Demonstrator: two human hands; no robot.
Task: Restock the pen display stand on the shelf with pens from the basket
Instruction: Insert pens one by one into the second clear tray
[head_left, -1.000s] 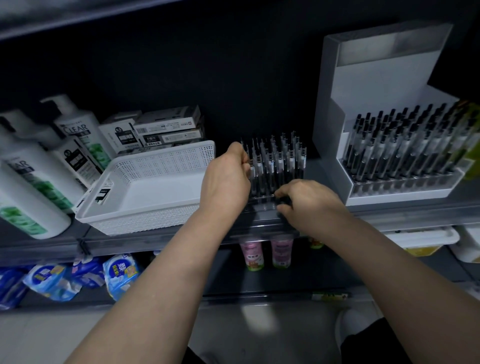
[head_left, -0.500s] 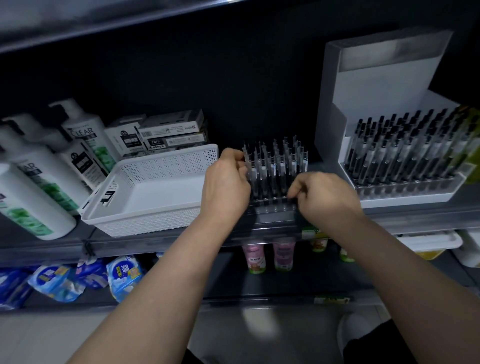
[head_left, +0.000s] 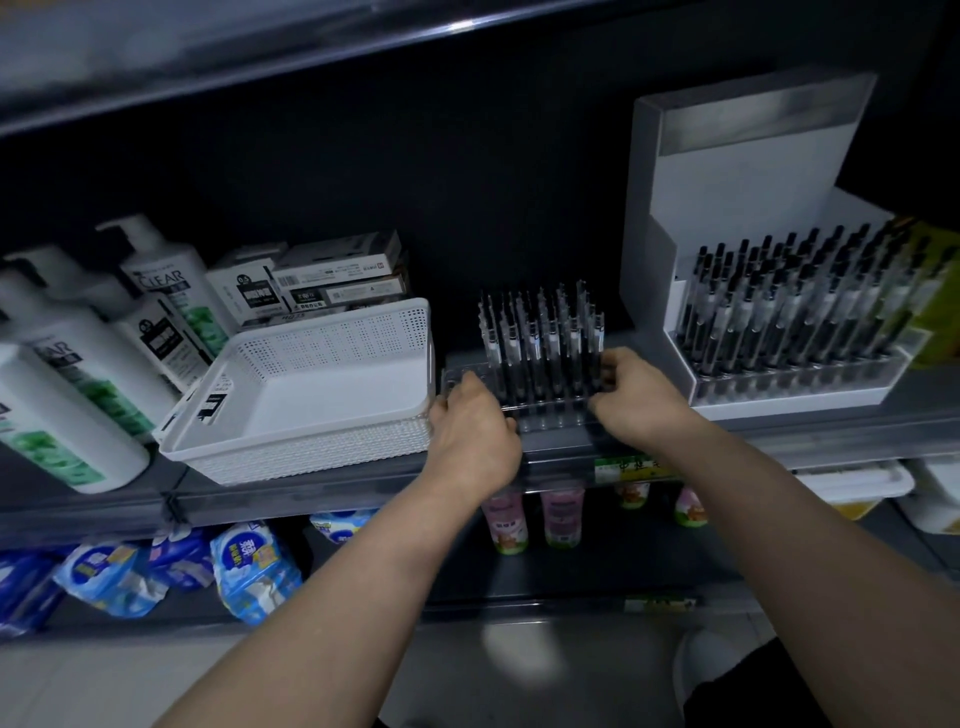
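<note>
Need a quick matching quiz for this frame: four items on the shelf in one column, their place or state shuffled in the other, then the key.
Things:
1. white basket
2. clear pen stand
3. white display box
4. shampoo bottles

Place or state:
A. far left of the shelf, leaning
B. mid-shelf, gripped at its ends by the left hand and right hand
C. right end of the shelf, packed with rows of dark pens
D. just left of the hands, no pens visible inside

Pairs: 1-D, 2-B, 3-C, 4-A
</note>
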